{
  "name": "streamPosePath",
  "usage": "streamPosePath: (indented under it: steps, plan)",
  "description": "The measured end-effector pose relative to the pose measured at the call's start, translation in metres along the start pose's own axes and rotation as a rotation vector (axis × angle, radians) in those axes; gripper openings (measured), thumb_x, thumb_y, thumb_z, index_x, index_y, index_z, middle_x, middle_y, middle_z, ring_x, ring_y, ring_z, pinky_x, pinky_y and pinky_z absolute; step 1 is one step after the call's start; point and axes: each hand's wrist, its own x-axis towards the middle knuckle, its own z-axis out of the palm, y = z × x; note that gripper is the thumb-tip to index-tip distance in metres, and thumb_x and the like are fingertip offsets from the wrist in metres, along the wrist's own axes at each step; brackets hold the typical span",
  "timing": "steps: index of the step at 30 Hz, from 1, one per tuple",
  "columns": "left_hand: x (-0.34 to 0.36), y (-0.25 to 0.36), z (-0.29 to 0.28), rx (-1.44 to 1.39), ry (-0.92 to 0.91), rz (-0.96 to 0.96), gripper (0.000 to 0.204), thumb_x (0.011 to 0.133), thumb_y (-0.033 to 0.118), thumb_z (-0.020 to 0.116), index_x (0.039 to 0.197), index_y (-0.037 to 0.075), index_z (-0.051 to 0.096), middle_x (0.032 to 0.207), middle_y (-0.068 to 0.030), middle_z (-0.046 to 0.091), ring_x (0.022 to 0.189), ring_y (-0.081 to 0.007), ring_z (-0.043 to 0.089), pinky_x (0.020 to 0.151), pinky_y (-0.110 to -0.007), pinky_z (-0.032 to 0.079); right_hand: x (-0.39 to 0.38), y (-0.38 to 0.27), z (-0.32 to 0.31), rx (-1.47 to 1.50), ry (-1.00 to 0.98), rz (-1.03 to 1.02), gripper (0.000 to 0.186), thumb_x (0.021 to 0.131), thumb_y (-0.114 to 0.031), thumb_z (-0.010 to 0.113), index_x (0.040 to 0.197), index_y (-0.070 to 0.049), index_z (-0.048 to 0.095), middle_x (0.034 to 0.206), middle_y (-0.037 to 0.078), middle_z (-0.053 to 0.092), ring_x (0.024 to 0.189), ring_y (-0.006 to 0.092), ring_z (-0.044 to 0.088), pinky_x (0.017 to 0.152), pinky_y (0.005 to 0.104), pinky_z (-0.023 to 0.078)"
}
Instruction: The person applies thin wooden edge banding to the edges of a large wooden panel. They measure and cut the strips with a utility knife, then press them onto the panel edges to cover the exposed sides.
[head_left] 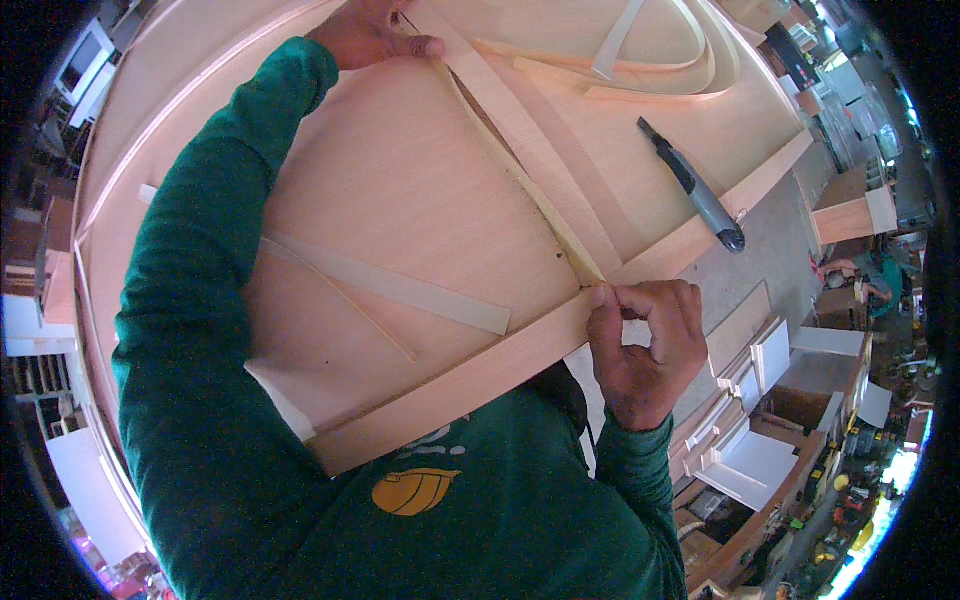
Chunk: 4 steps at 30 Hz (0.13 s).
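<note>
A long, thin wood edging strip point(520, 180) runs slantwise across a pale wooden panel point(400, 170), beside a flat wooden bar. At its far end my left hand point(372, 38) is closed about the strip, thumb stretched along it; the picture's upper edge cuts off part of the fingers. My right hand point(652, 345) pinches the strip's near end between thumb and forefinger, over the panel's raised front rail point(460, 390). Right of the strip lies a grey utility knife point(695, 190) with its dark tip pointing away from me, its handle end across the rail.
Loose curled veneer strips point(660, 90) lie at the panel's far right. A flat pale offcut point(400, 285) and a thin sliver rest on its left part. Off to the right are a cluttered workbench point(810, 480), white boxes and another person point(880, 285).
</note>
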Motion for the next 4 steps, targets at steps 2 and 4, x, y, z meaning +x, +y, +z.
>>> streamPosePath:
  steps: [2, 4]
  plan:
    - [-0.007, 0.011, -0.009, -0.031, -0.043, -0.029, 0.114, 0.080, 0.078, 0.080, 0.148, -0.010, 0.055, 0.134, -0.0360, 0.067, 0.127, -0.0471, 0.065, 0.110, -0.049, 0.050, -0.003, -0.001, 0.001, -0.008, 0.009, 0.041, 0.021, 0.079, -0.005, 0.086, 0.093, -0.009, 0.072, 0.084, 0.008, 0.072, 0.076, 0.0290, 0.064, 0.072, 0.0420, 0.052]
    - [-0.009, 0.018, -0.014, 0.012, -0.047, -0.014, 0.121, 0.078, 0.082, 0.079, 0.153, -0.009, 0.052, 0.136, -0.0354, 0.067, 0.129, -0.0483, 0.065, 0.112, -0.049, 0.050, -0.004, -0.006, 0.008, -0.029, 0.032, 0.108, 0.022, 0.078, -0.005, 0.087, 0.093, -0.010, 0.072, 0.084, 0.008, 0.072, 0.075, 0.0268, 0.063, 0.072, 0.0432, 0.051]
